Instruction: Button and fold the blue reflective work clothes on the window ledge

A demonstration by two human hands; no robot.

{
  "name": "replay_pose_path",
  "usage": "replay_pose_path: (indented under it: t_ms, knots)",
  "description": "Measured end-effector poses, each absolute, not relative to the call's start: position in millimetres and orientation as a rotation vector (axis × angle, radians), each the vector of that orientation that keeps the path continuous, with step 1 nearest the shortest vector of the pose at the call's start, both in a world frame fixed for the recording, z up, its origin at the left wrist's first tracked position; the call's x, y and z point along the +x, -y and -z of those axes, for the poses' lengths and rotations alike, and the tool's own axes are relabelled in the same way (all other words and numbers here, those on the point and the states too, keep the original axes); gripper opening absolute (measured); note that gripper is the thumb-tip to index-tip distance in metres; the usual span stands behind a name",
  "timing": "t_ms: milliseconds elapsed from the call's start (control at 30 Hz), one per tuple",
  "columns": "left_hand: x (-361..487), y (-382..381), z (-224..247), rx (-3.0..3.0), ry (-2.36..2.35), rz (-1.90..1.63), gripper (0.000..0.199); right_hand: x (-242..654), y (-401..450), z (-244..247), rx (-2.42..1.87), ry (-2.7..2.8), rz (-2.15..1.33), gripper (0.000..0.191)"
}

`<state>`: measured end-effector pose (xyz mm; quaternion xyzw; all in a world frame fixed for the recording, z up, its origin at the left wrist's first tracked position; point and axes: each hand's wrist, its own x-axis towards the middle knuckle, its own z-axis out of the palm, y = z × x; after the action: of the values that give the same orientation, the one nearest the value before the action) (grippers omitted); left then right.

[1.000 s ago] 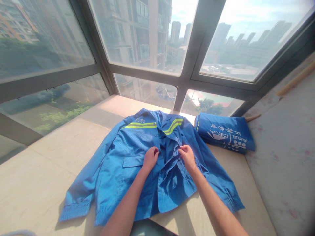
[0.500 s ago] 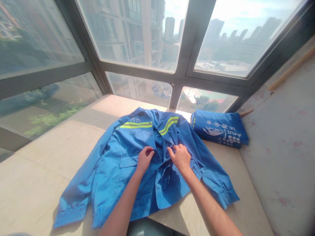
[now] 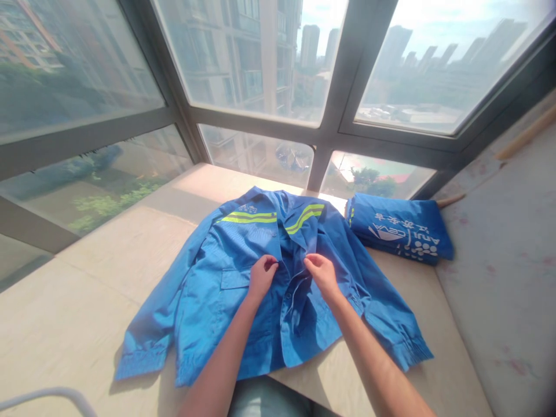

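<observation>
A blue work jacket (image 3: 234, 249) with yellow-green and grey chest stripes lies front side up, its collar toward the window and its sleeves spread to both sides. Its front is partly open. My left hand (image 3: 263, 275) pinches the front edge on the left side, by the chest pocket flap. Across the gap, my right hand (image 3: 322, 272) has thumb and fingers closed on the opposite front edge. Below the hands, a button shows on the placket. The fabric right under my fingertips is hidden.
A folded blue garment (image 3: 397, 229) with white lettering lies at the right, against the patterned wall (image 3: 504, 278). The pale sill (image 3: 87, 301) carries everything. Framed windows (image 3: 256, 119) rise behind. A white curved tube or cable (image 3: 52, 392) shows at lower left.
The view has shifted slightly, so the scene sits further right. My right hand's fingers, spread before, have closed on the jacket's edge. My left hand keeps its pinch.
</observation>
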<state>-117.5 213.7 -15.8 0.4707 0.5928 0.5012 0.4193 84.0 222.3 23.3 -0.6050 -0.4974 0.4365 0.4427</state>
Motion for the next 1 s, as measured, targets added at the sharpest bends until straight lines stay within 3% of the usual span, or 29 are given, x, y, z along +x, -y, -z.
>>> replay_pose_path:
  t_ms: [167,267,733,867,1000]
  knots:
    - [-118,-211,9,1.136,-1.426,-1.279,0.019,68,-223,-32,-1.296,0.977,-1.517,0.045]
    - [-120,-206,3,1.144,-1.420,-1.287,0.020,55,-224,-31,-1.217,0.924,-1.605,0.044]
    - [-116,-198,1,1.271,-1.525,-1.344,0.014,34,-217,-27,-1.188,1.290,-1.397,0.048]
    - [-115,-197,1,1.302,-1.539,-1.346,0.014,34,-211,-19,-1.346,1.475,-1.124,0.039]
    - [-117,-195,-2,1.355,-1.556,-1.332,0.013,31,-207,-18,-1.420,1.324,-1.077,0.030]
